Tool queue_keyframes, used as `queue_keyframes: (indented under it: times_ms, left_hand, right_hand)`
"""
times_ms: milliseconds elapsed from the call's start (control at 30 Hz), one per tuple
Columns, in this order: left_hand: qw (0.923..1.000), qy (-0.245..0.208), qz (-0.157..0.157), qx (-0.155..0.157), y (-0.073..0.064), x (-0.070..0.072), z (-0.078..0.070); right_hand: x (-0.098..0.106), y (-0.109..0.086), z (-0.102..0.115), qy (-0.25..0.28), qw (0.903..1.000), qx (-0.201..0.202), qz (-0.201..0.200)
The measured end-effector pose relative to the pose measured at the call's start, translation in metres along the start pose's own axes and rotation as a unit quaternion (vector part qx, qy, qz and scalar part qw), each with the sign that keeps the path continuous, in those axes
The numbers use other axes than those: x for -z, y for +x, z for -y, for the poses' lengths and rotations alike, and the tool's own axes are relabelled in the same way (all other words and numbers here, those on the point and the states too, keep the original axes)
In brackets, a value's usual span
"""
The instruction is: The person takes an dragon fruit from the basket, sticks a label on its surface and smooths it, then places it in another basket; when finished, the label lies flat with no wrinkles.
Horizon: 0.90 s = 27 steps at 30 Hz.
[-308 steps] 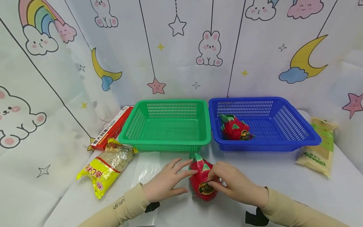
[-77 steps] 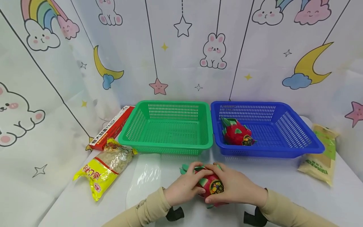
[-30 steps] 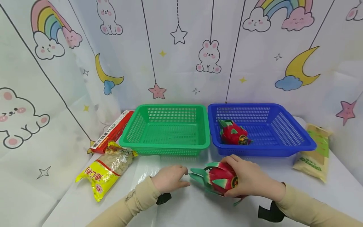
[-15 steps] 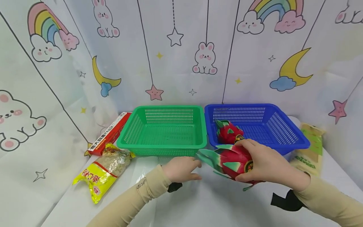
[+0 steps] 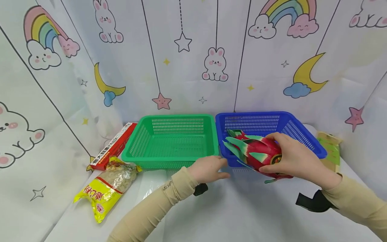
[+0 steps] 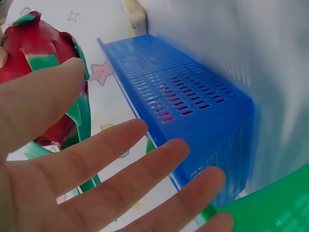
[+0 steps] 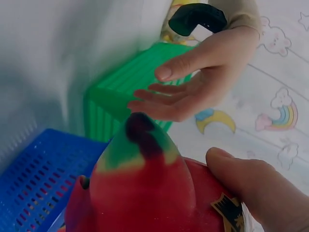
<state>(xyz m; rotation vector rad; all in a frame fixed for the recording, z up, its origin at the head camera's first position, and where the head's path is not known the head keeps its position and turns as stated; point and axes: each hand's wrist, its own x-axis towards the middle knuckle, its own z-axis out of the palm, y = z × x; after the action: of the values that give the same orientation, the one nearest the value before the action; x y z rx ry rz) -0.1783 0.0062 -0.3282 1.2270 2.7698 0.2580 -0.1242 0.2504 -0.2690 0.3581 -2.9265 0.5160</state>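
Note:
My right hand [image 5: 297, 161] grips a red dragon fruit [image 5: 257, 153] with green-tipped scales and a round black-and-gold sticker. It is held up in front of the blue basket [image 5: 309, 141], partly covering the basket's near rim. Behind it, inside that basket, a second dragon fruit shows only its green leafy top [image 5: 234, 132]. My left hand [image 5: 208, 169] hovers left of the held fruit, before the gap between the baskets, and holds nothing. In the left wrist view its fingers [image 6: 120, 193] are spread and apart from the fruit.
A green basket [image 5: 169, 164] stands left of the blue one. At the far left lie a red pasta box [image 5: 113, 148] and a yellow bag of pasta [image 5: 107, 188], beside a clear plastic sheet [image 5: 151, 201]. A beige-and-green package [image 5: 331, 151] sits right of the blue basket.
The dragon fruit, earlier on the table between both hands, has been lifted by my right hand toward the blue basket. My left hand has let go of it and shifted right.

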Motion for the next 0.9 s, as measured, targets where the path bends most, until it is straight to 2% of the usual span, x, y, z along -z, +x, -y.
queue_keyframes:
  times_ms: [233,433,567,667,800,900]
  left_hand:
    - [0.9997,-0.011,-0.019,0.008,0.015,0.003,-0.002]
    - [0.9991,0.008,-0.04,-0.005,0.026,0.003,0.001]
    - [0.9982,0.037,-0.047,-0.008,0.034,0.001,0.002]
    - [0.995,0.076,-0.062,-0.015,0.042,-0.006,0.004]
    - [0.9849,0.147,-0.089,-0.019,0.049,-0.016,0.003]
    - [0.9817,0.166,-0.093,-0.009,0.052,-0.02,-0.001]
  right_hand:
    - [0.002,0.01,-0.013,-0.001,0.9996,-0.029,-0.002]
    - [0.002,0.015,-0.019,0.01,0.9988,-0.048,-0.006]
    - [0.001,0.015,-0.022,0.016,0.9982,-0.056,-0.011]
    - [0.0,0.016,-0.025,0.02,0.9979,-0.059,-0.017]
    - [0.002,0.018,-0.029,0.015,0.9976,-0.063,-0.023]
    - [0.004,0.02,-0.033,0.009,0.9972,-0.069,-0.028]
